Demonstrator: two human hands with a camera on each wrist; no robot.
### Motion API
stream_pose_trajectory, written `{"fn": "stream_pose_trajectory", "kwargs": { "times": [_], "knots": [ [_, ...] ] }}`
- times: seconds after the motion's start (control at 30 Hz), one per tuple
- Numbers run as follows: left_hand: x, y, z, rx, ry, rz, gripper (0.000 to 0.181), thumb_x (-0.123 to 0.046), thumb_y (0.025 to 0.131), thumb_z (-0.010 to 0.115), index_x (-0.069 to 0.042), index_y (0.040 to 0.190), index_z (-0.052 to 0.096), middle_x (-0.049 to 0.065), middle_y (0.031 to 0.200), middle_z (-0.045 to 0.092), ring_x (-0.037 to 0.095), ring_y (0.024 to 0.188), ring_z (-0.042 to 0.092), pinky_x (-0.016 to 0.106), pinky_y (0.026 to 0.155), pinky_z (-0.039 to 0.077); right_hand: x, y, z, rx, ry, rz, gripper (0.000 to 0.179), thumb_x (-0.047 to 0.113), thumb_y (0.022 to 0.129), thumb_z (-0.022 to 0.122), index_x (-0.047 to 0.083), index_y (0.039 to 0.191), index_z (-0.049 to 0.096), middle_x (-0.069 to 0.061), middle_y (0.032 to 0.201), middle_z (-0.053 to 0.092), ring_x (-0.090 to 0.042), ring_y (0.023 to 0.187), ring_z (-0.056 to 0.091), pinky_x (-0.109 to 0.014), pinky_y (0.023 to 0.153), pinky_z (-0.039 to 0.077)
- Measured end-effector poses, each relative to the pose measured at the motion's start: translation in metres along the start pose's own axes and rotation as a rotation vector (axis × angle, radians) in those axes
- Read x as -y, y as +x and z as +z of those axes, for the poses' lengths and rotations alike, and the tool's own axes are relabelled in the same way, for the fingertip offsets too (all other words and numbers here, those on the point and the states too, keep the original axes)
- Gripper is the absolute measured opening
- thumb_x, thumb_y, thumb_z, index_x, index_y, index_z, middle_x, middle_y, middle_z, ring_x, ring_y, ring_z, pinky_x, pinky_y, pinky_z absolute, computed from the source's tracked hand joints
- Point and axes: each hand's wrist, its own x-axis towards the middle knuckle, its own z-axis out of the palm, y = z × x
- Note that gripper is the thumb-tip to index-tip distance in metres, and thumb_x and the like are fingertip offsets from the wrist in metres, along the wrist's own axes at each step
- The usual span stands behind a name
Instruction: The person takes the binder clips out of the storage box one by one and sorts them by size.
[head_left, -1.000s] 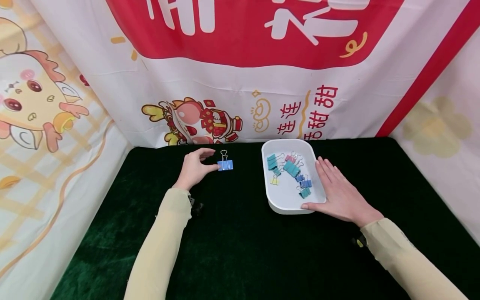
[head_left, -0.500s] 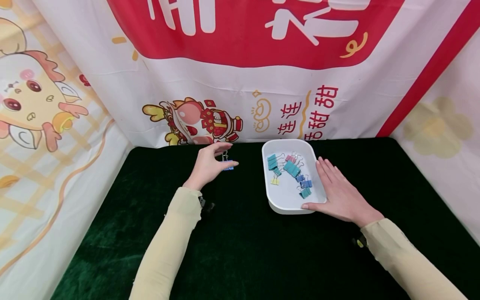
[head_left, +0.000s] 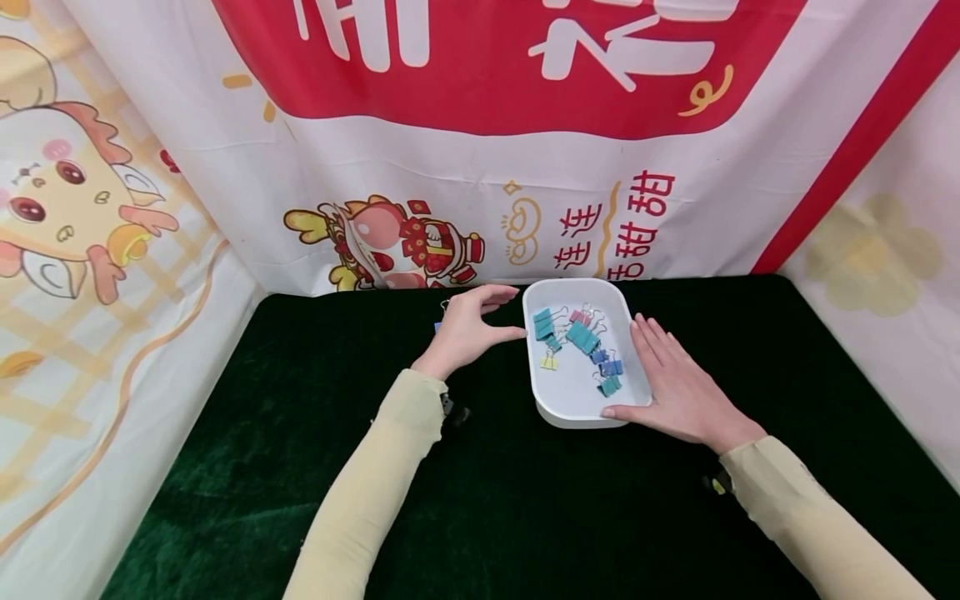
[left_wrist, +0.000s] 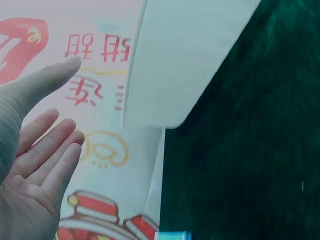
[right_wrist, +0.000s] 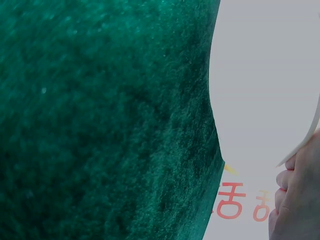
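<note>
A white plastic container (head_left: 562, 396) stands on the table, holding several binder clips: teal ones (head_left: 582, 337), blue ones (head_left: 611, 367), a pink one (head_left: 579, 317) and a yellow one (head_left: 550, 362). My right hand (head_left: 678, 387) rests along the container's right side, fingers straight, thumb at its near right corner. Just outside the left rim is my left hand (head_left: 465, 332), thumb and fingers spread apart and nothing between them; the thumb tip is at the rim, and touching cannot be told. Behind this hand, a larger blue binder clip (head_left: 438, 327) sits on the table, mostly hidden.
Dark green velvet cloth (head_left: 480, 500) covers the table. A printed white and red cloth (head_left: 420, 150) hangs behind the far edge, with more printed cloth (head_left: 112, 333) along the left side.
My left hand has moved right from beside the blue binder clip, past it, to the container's left rim. The clip stays where it was. My right hand has not moved.
</note>
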Motion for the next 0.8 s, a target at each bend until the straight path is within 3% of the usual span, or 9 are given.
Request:
{"fn": "stream_pose_trajectory", "kwargs": {
  "times": [0.27, 0.43, 0.63, 0.8],
  "knots": [
    [-0.008, 0.017, 0.025, 0.065, -0.017, -0.012, 0.060, -0.024, 0.083, 0.088, -0.012, 0.136, 0.062, -0.001, 0.134, 0.062, 0.020, 0.126, 0.058, 0.033, 0.105, 0.046, -0.001, 0.001, -0.001, 0.009, 0.013, 0.012, 0.130, 0.084, 0.076, 0.061, 0.007, 0.163, 0.004, -0.008, 0.170, -0.003, -0.026, 0.154, -0.005, -0.049, 0.122, 0.006],
    [-0.012, 0.033, 0.038, 0.098, -0.006, -0.037, 0.066, -0.025, 0.084, 0.087, -0.009, 0.141, 0.059, 0.002, 0.140, 0.060, 0.021, 0.129, 0.056, 0.035, 0.106, 0.045, -0.002, 0.000, -0.002, 0.003, 0.011, 0.012, 0.129, 0.083, 0.077, 0.063, 0.007, 0.163, 0.004, -0.008, 0.170, -0.002, -0.027, 0.154, -0.004, -0.049, 0.122, 0.006],
    [-0.013, 0.052, 0.054, 0.142, 0.025, -0.099, 0.065, -0.024, 0.087, 0.084, -0.008, 0.144, 0.056, 0.004, 0.143, 0.058, 0.018, 0.130, 0.055, 0.028, 0.105, 0.044, -0.001, -0.001, 0.000, -0.005, 0.012, 0.007, 0.130, 0.082, 0.077, 0.064, 0.007, 0.163, 0.004, -0.009, 0.170, -0.001, -0.027, 0.154, -0.003, -0.049, 0.122, 0.007],
    [-0.015, 0.060, 0.065, 0.170, 0.075, -0.147, 0.065, -0.021, 0.088, 0.083, -0.007, 0.145, 0.055, 0.008, 0.144, 0.057, 0.022, 0.131, 0.054, 0.033, 0.106, 0.044, -0.001, -0.001, 0.000, -0.015, 0.010, -0.004, 0.130, 0.085, 0.076, 0.061, 0.006, 0.163, 0.005, -0.009, 0.170, 0.000, -0.026, 0.154, -0.003, -0.048, 0.122, 0.007]
  ]
}}
